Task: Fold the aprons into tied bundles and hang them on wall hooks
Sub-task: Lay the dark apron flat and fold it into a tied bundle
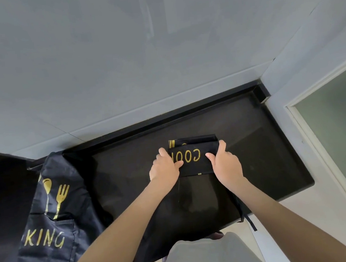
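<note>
Folding step: left hand (165, 167) and right hand (225, 162) grip the folded black apron (194, 156) on the desk (258, 143), fingers (222, 145) curled round its ends; next, tighten the fold and tie.

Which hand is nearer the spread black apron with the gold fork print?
Left. The left hand holds the folded black apron's left edge, on the spread apron's side; the right hand holds its far edge.

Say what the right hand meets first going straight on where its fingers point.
The right hand grips the folded apron; past that, probably the black back ledge, though depth is unclear.
</note>
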Demonstrator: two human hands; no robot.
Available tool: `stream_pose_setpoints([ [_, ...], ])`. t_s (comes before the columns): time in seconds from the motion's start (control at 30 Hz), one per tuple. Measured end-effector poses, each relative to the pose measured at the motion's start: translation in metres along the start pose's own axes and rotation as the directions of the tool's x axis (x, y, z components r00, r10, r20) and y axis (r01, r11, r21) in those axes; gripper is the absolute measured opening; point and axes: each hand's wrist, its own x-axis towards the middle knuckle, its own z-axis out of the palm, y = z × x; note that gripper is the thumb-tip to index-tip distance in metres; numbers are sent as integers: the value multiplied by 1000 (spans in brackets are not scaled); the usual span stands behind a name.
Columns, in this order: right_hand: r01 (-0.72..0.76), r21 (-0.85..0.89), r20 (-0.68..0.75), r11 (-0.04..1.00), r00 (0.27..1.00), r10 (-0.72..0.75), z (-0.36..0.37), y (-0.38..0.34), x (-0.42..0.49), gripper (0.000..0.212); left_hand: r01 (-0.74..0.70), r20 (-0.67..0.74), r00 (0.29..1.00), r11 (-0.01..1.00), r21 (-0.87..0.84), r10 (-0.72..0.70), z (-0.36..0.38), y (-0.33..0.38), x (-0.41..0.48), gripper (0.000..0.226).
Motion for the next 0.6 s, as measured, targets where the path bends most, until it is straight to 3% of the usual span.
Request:
stream_pose_setpoints([
  [0.07,70,8,-87,998,994,-69,4,2,2,64,-56,-41,998,984,-171,50,-2,-1,9,61],
  [0.17,122,-14,-141,992,982,-123,6,3,5,68,6,3,1000,865,-501,-5,-12,5,22,56],
  [0.23,112,9,-72,994,991,-111,1,4,12,72,122,160,987,760,-638,-24,-25,9,31,49],
  [0.3,70,83,32,994,997,-73,-8,5,23,80,243,379,922,641,-729,81,-36,10,39,30],
  [0.37,63,100,142,993,987,-77,-20,7,34,88,218,461,864,675,-704,202,-44,6,40,17],
  [0.5,237,-8,259,971,939,-227,-40,3,50,91,-62,385,867,836,-545,316,-47,-2,41,16],
  [0.6,396,-26,306,918,877,-370,-45,-5,60,83,-113,379,854,836,-536,358,-48,-5,40,14],
])
